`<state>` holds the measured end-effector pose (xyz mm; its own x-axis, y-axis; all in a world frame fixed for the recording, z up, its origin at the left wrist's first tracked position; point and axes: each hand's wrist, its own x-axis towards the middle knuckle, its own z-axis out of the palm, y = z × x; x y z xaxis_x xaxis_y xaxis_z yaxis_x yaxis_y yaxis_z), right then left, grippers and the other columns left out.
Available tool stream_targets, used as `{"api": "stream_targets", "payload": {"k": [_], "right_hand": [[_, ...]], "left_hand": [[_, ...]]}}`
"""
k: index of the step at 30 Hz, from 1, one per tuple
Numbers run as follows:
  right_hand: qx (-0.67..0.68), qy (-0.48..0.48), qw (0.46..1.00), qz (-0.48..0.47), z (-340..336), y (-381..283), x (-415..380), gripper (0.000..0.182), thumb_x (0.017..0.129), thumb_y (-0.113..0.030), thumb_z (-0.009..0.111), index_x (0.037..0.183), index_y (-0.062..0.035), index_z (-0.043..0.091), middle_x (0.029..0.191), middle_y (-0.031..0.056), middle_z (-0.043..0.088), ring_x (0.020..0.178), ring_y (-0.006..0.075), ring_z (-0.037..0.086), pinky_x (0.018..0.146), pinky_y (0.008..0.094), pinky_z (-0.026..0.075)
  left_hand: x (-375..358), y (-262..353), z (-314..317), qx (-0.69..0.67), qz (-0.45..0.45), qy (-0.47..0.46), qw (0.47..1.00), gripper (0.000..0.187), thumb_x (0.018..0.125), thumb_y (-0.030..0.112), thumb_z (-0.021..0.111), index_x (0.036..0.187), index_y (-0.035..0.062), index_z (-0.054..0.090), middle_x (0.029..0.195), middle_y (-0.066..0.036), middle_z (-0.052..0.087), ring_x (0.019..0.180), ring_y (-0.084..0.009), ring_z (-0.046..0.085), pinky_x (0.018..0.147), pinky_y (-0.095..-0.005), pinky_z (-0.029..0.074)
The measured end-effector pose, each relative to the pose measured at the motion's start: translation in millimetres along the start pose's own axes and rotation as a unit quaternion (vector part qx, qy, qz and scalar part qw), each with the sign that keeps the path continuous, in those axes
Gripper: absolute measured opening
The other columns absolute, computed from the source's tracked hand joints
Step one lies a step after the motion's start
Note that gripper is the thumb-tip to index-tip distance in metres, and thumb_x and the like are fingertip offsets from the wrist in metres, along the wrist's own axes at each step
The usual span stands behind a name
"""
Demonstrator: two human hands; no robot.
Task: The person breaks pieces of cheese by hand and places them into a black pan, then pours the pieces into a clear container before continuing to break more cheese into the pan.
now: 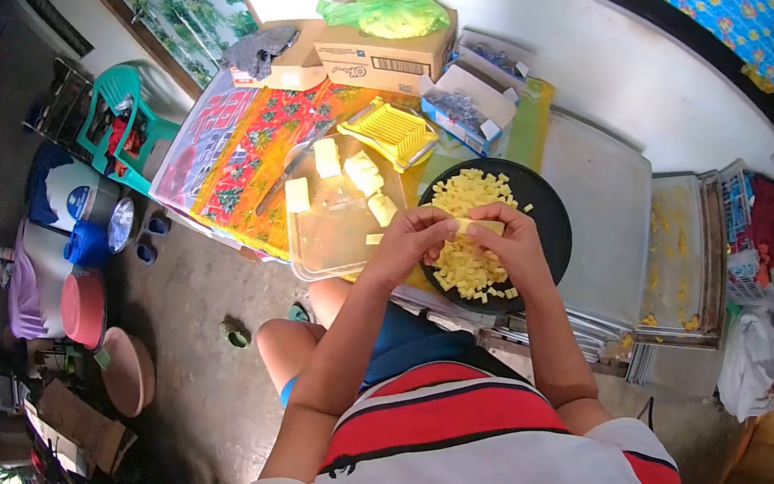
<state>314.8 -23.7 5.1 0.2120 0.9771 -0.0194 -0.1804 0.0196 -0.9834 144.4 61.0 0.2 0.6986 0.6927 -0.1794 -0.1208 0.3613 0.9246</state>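
Over a round black tray [559,231], my left hand [413,242] and my right hand [517,251] are close together, fingers pinched on a pale yellow strip [479,225] that spans between them. Small yellow cubes [466,267] are heaped in the black tray beneath. To the left lies a clear plastic tray [324,244] holding several larger yellow blocks [327,158]. A yellow slotted rack [390,131] leans at that tray's far edge. A long, thin knife-like tool [289,172] rests along its left side. What the yellow stuff is cannot be told.
Cardboard boxes [381,57] with a green plastic bag [389,5] stand at the table's back, beside small open boxes [470,103] of wrapped items. Stacked flat metal trays [594,214] are on the right. A green chair [127,125] and basins [83,305] stand left.
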Motion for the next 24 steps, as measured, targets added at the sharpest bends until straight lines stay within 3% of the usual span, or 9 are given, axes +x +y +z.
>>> {"api": "stream_targets", "payload": {"k": [8, 11, 14, 17, 20, 24], "right_hand": [[0.03, 0.015, 0.999, 0.013, -16.4, 5.8, -2.9, 0.023, 0.08, -0.012, 0.071, 0.099, -0.0017, 0.065, 0.09, 0.0022, 0.063, 0.073, 0.0072, 0.058, 0.06, 0.0211, 0.049], [0.024, 0.041, 0.999, 0.012, -24.6, 7.1, -1.5, 0.023, 0.08, -0.012, 0.07, 0.099, -0.0011, 0.064, 0.089, 0.0024, 0.063, 0.072, 0.0077, 0.058, 0.059, 0.0213, 0.049], [0.019, 0.098, 0.995, 0.009, -35.4, 16.5, 4.2, 0.023, 0.08, -0.013, 0.07, 0.098, -0.0006, 0.064, 0.088, 0.0028, 0.062, 0.07, 0.0078, 0.058, 0.058, 0.0217, 0.049], [0.017, 0.137, 0.99, 0.017, -45.8, 27.7, 9.5, 0.023, 0.081, -0.014, 0.069, 0.098, -0.0004, 0.063, 0.09, 0.0034, 0.062, 0.071, 0.0078, 0.057, 0.058, 0.0218, 0.049], [0.013, 0.146, 0.989, 0.024, -51.5, 40.6, 14.4, 0.024, 0.081, -0.016, 0.069, 0.097, -0.0005, 0.063, 0.091, 0.0037, 0.062, 0.071, 0.008, 0.057, 0.057, 0.0218, 0.049], [-0.006, 0.148, 0.989, 0.026, -48.7, 46.2, 15.9, 0.025, 0.081, -0.018, 0.069, 0.099, -0.0002, 0.063, 0.093, 0.0038, 0.063, 0.073, 0.0079, 0.057, 0.058, 0.0221, 0.049]], "left_hand": [[12.4, -12.4, 4.2, -0.04, -0.018, -0.036, 0.998, 0.018, 0.086, 0.021, 0.067, 0.087, 0.0032, 0.063, 0.063, 0.002, 0.055, 0.05, -0.0053, 0.047, 0.044, -0.0195, 0.034], [16.4, -8.5, 12.6, 0.011, -0.012, 0.01, 1.0, 0.018, 0.087, 0.02, 0.065, 0.088, 0.0024, 0.064, 0.065, 0.002, 0.056, 0.051, -0.0063, 0.049, 0.045, -0.0198, 0.035], [44.9, -42.8, -0.6, 0.206, 0.119, 0.062, 0.969, 0.02, 0.086, 0.021, 0.065, 0.087, 0.0005, 0.065, 0.065, 0.001, 0.057, 0.053, -0.0089, 0.052, 0.047, -0.0212, 0.037], [60.2, -49.3, -3.2, 0.331, 0.111, 0.08, 0.934, 0.023, 0.08, 0.021, 0.068, 0.084, -0.0013, 0.066, 0.061, -0.005, 0.058, 0.057, -0.0139, 0.057, 0.054, -0.0277, 0.045], [73.1, -51.6, -0.1, 0.441, 0.12, 0.094, 0.885, 0.025, 0.077, 0.022, 0.068, 0.09, 0.0006, 0.068, 0.066, -0.012, 0.062, 0.06, -0.0199, 0.061, 0.059, -0.0307, 0.048], [94.9, -81.8, -15.1, 0.464, 0.178, 0.088, 0.863, 0.028, 0.078, 0.023, 0.065, 0.097, 0.0024, 0.068, 0.074, -0.018, 0.065, 0.067, -0.0246, 0.064, 0.063, -0.0338, 0.049]]}}
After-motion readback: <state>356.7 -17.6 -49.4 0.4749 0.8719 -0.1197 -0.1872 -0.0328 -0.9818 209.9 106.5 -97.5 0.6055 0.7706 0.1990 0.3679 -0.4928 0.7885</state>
